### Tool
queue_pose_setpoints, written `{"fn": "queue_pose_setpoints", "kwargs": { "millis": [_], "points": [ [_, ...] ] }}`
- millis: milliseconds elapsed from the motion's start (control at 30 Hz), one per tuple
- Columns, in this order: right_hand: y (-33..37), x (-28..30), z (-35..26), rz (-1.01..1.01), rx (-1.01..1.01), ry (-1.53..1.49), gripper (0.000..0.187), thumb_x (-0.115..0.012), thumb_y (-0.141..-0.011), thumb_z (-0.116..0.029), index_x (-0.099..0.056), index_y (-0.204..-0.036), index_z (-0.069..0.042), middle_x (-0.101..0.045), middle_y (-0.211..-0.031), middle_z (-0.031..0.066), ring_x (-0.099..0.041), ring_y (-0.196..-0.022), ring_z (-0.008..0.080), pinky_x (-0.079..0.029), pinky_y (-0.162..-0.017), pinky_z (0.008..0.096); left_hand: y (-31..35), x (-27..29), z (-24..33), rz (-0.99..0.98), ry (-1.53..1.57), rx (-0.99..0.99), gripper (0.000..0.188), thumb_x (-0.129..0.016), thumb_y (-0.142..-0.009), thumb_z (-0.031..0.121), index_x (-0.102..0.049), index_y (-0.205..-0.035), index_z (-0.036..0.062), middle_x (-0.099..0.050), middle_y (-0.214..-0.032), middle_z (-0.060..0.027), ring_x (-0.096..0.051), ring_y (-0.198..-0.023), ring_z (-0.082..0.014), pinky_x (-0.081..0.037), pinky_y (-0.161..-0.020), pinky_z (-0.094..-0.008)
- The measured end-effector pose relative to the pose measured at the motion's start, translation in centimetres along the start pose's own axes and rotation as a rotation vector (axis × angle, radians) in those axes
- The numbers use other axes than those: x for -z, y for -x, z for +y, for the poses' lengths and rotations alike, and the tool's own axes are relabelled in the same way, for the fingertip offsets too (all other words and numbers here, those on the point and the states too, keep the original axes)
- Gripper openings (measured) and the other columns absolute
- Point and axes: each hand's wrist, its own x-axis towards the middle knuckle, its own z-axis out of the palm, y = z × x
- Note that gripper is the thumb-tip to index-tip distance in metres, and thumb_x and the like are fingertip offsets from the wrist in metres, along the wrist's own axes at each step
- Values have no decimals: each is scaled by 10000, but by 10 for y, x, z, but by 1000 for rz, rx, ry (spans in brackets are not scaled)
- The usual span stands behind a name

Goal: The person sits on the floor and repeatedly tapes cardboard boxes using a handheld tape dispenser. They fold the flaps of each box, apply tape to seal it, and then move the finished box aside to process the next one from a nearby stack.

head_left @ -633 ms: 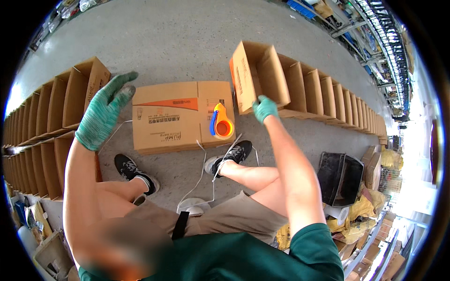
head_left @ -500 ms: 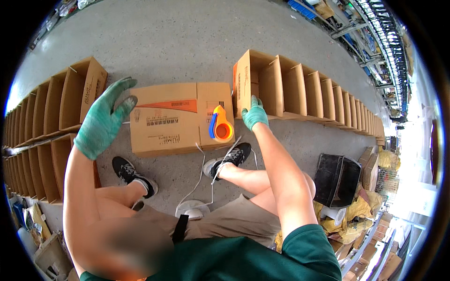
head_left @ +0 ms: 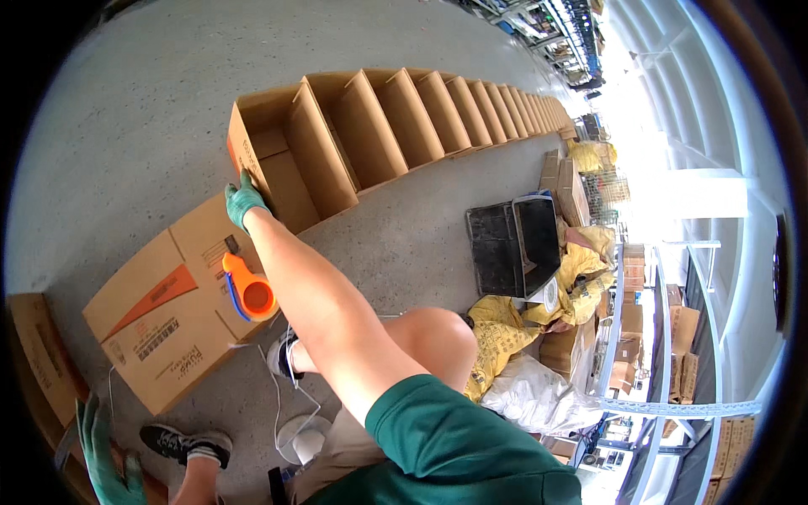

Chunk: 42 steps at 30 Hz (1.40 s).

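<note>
A closed brown carton [head_left: 139,269] with an orange printed band lies on the floor at the left. On top of it rests an orange and blue tape dispenser [head_left: 242,276]. My right hand [head_left: 244,204], in a green glove, grips the near wall of an open cardboard box [head_left: 290,189], the first of a long row stretching off to the far right. At the lower left my left hand [head_left: 105,459], gloved too, has its fingers spread and nothing in them. It is nearest a brown box [head_left: 50,358] cut off by the picture's rim.
White string [head_left: 278,400] trails on the floor beside my shoe, near a white round object [head_left: 305,439]. A black plastic bin [head_left: 497,252] and yellow sacks [head_left: 497,337] stand to the right. Metal racks with cartons [head_left: 644,324] rise beyond them.
My view has swung to the right, so the row of open boxes and the racks fill more of it. My right hand stays at the first box; my left hand is now near the lower left rim.
</note>
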Motion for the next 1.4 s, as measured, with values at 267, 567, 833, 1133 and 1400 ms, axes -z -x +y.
{"fn": "queue_pose_setpoints", "kwargs": {
  "millis": [267,567,833,1133,1400],
  "points": [
    [-9,-145,66,-173,-318,-110,597,-383,-1009,-374,-250,-1569,-214,-381,-1553,143,-317,-1457,344,-283,-1173,574,-67,-4,14,-189,-72,-68,502,-588,-982,261,-494,-1427,50,-467,-1485,-181,-340,-1415,-440,-298,-1160,-535],
    [51,-170,105,75,-880,-1589,643,-380,-1001,-509,-313,-1529,-149,-270,-1604,126,-295,-1464,321,-268,-1197,430,-69,-18,12,-275,-169,-26,536,-564,-1002,288,-449,-1463,40,-425,-1523,-168,-329,-1430,-412,-303,-1159,-522],
    [77,-112,60,323,-674,-1201,358,-530,-936,-388,-698,-1082,-108,-681,-1159,184,-648,-1066,378,-509,-926,480,-48,-35,9,-144,-91,149,613,-635,-798,-18,-512,-1395,39,-464,-1483,-182,-351,-1429,-392,-319,-1180,-454],
    [168,92,-79,299,-291,-1013,496,-547,-951,-428,-522,-1381,-182,-554,-1388,153,-593,-1193,362,-494,-988,481,-18,-34,-14,-156,-39,207,455,-565,-986,213,-504,-1410,59,-513,-1428,-194,-495,-1304,-362,-400,-1108,-428],
    [139,35,-166,117,-178,-988,521,-540,-959,-331,-454,-1445,-162,-668,-1200,178,-644,-1101,360,-507,-926,492,4,-59,-78,-411,-29,437,417,-484,-1011,220,-519,-1394,61,-578,-1344,-217,-563,-1211,-378,-442,-1026,-435]
  ]
}}
